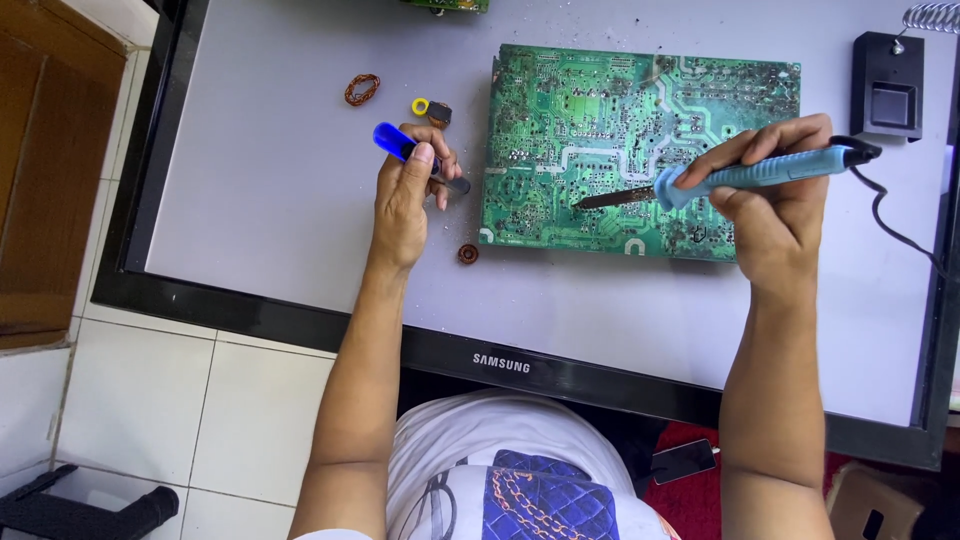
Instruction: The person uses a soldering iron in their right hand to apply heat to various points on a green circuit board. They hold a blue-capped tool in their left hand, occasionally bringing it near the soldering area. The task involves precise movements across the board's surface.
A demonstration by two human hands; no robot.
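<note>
While left hand [405,195] holds screwdriver [400,145], right hand [770,185] grips soldering iron [740,176] w/ tip on circuit board [600,130].

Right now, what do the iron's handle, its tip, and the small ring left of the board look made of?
Handle: light blue plastic, matte, by its moulded look. Tip: dark metal, dull, probably oxidised. Ring: looks like copper wire, reddish-brown strands wound in a loop.

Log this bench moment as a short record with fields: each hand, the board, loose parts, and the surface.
left hand: grips blue-handled tool, left of the board
right hand: holds light-blue soldering iron, tip on the board
circuit board: green, solder side up, lying flat
loose parts: copper coil, yellow ring, small round coil
surface: flat monitor screen, face up
stand: black iron holder, far right
</note>
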